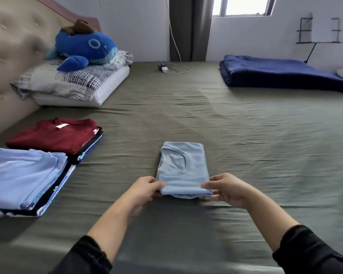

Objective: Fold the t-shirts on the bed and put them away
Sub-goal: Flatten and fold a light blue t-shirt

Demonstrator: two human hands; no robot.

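Observation:
A light blue t-shirt lies folded into a small rectangle on the olive-green bed sheet, collar side up. My left hand pinches its near left corner, thumb on top. My right hand pinches the near right corner the same way. To the left stand two stacks of folded t-shirts: one topped by a dark red shirt, and a nearer one topped by a light blue shirt.
At the far left are pillows with a blue whale plush against the padded headboard. A folded navy blanket lies at the far right. A charger and cable sit at the far edge by the curtain.

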